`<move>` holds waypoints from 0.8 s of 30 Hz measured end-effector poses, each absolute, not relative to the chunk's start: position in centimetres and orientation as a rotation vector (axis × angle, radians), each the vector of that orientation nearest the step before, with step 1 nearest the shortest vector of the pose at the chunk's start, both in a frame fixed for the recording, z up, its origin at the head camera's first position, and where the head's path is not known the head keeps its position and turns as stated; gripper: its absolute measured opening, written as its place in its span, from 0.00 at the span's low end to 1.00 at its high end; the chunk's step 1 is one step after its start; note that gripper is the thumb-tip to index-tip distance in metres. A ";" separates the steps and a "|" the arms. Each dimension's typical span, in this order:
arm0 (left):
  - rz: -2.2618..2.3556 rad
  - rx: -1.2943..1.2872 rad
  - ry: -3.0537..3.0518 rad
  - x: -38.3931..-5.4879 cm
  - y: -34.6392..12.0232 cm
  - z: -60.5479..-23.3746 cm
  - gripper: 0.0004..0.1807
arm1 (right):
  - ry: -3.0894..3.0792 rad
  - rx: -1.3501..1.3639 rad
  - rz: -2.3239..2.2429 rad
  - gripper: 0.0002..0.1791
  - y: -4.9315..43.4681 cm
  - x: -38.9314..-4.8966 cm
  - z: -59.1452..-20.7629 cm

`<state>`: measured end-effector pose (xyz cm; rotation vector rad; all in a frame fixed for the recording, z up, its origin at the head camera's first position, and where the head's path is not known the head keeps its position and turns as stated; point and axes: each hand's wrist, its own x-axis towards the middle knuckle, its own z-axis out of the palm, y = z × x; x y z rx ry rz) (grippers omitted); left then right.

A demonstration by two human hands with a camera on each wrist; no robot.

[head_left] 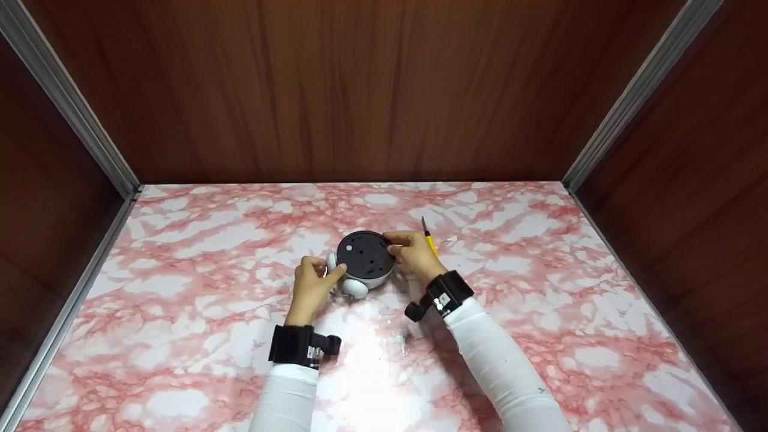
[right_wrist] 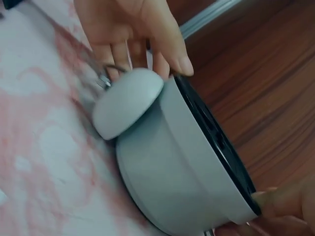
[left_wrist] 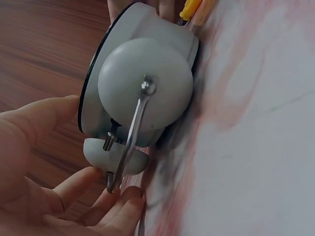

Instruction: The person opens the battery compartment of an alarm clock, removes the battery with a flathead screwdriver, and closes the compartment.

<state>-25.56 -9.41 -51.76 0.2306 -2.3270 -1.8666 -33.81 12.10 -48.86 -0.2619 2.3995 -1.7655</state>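
Observation:
A white twin-bell alarm clock (head_left: 367, 281) lies with its black back panel (head_left: 362, 259) facing up and its bells toward the person. Holes and one pale round spot show on the panel. My left hand (head_left: 312, 285) grips the bell side, thumb on the panel's rim and fingers by the smaller-looking bell (left_wrist: 115, 156). A metal handle (left_wrist: 132, 132) joins the bells across the large white dome (left_wrist: 142, 73). On the opposite side my right hand (head_left: 417, 255) holds the clock's edge between thumb and fingers, as the right wrist view shows.
A screwdriver (head_left: 430, 242) with a yellow handle lies just beyond the right hand. Small pale bits (head_left: 400, 342) lie on the pink-and-white marbled table (head_left: 198, 312) nearer the person. Brown wooden panels (head_left: 360, 96) with metal corner posts (head_left: 645, 90) enclose the back and sides.

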 end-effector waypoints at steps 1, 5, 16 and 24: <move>-1.901 0.219 -2.319 -25.6 -9.4 -51.8 0.26 | 2.411 -0.287 -1.734 0.21 12.1 -34.1 -48.8; -2.067 0.093 -2.294 -25.5 -9.4 -51.8 0.39 | 2.431 -0.407 -1.615 0.21 12.3 -34.8 -48.4; -2.185 -0.072 -2.301 -25.8 -8.4 -52.3 0.56 | 2.418 -0.586 -1.504 0.19 12.2 -35.8 -47.8; -2.075 -0.093 -2.375 -25.9 -7.8 -52.8 0.65 | 2.512 -0.803 -1.390 0.19 11.3 -36.1 -48.2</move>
